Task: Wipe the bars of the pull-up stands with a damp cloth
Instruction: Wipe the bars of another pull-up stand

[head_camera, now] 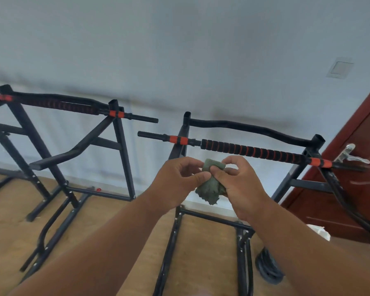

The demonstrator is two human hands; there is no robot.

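A small green cloth [210, 189] is bunched between both hands in mid-air. My left hand [176, 182] pinches its left side with thumb and fingers. My right hand [241, 184] grips its right side, fingers curled over the top edge. Just beyond the hands runs the padded black and orange bar [252, 151] of the right pull-up stand, with its curved black upper bar [250, 127] behind. The hands are slightly below and in front of that padded bar, not touching it. A second stand with a padded bar [62, 105] is at the left.
A dark red door [359, 167] with a silver handle [348, 155] is at the right, close to the right stand's end. Black base frames [201, 214] spread over the wooden floor. A coiled black cable [267, 268] lies on the floor. A white wall is behind.
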